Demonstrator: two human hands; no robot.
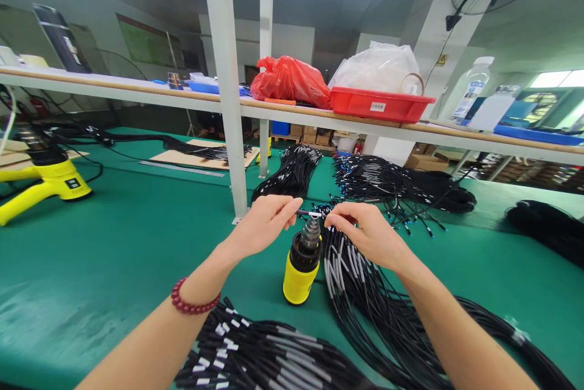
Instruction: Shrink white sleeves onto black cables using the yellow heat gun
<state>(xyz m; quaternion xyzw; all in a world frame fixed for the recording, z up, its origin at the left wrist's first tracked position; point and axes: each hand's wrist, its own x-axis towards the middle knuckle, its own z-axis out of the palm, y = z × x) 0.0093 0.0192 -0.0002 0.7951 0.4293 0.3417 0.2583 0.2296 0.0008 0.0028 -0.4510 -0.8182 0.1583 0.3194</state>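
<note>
Stretched level between left hand (274,218) and right hand (360,226): a thin black cable (302,213) with a short white sleeve (314,215). Straight along the exposed stretch, bright white in the middle, dark toward the left hand; finer detail too small to tell. Both hands closed in a pinch grip, left on the dark part, right just past the white sleeve. Around the left wrist, a dark red beaded bracelet (195,301).

Directly below the sleeve, the coiled metal nozzle (311,233) of a yellow heat gun (301,280), upright on the green desk (137,244); contact or small gap impossible to tell.

Tight on the right of the heat gun: a thick bundle of black cables with grey sleeves (353,268), running beneath the right forearm toward the lower right. Nearer the body, another bundle with white bands (292,359), partly behind the left forearm. Beyond the hands, more black bundles (292,174), (396,182). Just past the left hand, a white post (227,73); behind and above, the long shelf edge (137,93), with a red tray (378,104) on top.

Widest stretch of green surface on the left, between left forearm and second heat gun (59,180); narrower one on the right, between right forearm and dark coil (547,229).
</note>
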